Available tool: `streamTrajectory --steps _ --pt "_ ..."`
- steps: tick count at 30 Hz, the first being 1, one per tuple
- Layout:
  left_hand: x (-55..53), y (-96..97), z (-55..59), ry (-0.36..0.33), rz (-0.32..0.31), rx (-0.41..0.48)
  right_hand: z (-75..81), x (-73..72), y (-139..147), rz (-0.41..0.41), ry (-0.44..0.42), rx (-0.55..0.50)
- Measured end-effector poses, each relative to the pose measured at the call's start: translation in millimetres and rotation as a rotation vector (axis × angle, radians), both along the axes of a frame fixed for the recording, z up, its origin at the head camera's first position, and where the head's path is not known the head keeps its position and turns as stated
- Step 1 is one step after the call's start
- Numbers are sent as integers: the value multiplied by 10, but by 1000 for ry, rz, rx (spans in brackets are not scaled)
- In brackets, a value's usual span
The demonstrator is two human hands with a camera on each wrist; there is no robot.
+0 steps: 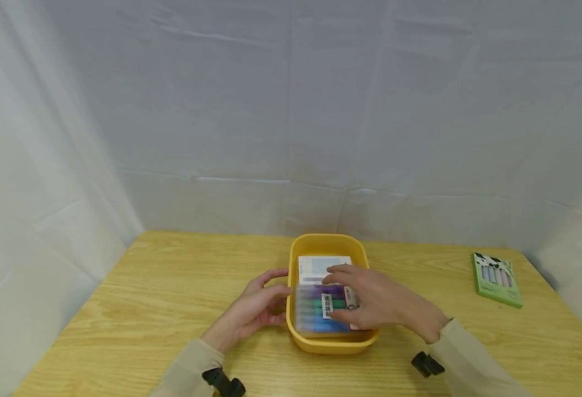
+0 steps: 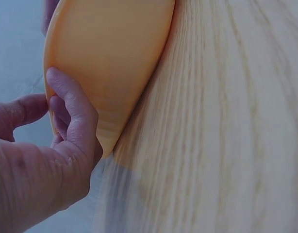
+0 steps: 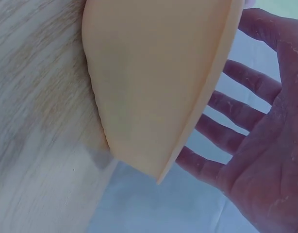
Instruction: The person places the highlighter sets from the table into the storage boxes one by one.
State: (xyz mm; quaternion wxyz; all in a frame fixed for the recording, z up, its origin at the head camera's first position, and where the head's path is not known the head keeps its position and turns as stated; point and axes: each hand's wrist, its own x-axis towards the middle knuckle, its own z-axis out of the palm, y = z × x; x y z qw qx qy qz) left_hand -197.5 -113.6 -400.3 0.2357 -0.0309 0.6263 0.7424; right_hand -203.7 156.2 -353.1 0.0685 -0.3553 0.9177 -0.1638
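Note:
A yellow plastic basket (image 1: 327, 347) stands on the table in the head view. Inside lies a clear case of coloured markers (image 1: 313, 309), purple, green and blue, with a white label. Behind it in the basket is a white box (image 1: 313, 263), partly covered by my right hand. My left hand (image 1: 256, 309) touches the basket's left outer wall and rim, its fingers loosely bent, as the left wrist view also shows. Over the case my right hand (image 1: 375, 298) spreads its fingers. In the right wrist view they reach over the rim, their tips partly hidden; I see nothing gripped.
A green box with a cow pattern (image 1: 497, 279) and pastel sticks showing in its window lies at the right end of the wooden table (image 1: 171, 286). Pale sheeting (image 1: 251, 110) hangs behind the table and at both sides.

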Motion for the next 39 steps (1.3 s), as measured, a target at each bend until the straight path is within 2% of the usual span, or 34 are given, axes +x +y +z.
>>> streamTrajectory --steps 3,11,15,28,39 --pt "2 2 -3 2 -1 -3 2 14 40 -10 72 5" --pt "9 5 -9 9 4 -10 -4 50 119 -104 279 62" --pt "11 7 -14 7 5 -9 -15 66 162 -133 354 73" --pt "13 -2 -28 3 13 -2 -18 82 377 -245 374 20" --pt "13 -2 -33 0 8 14 -33 93 591 -322 399 15"
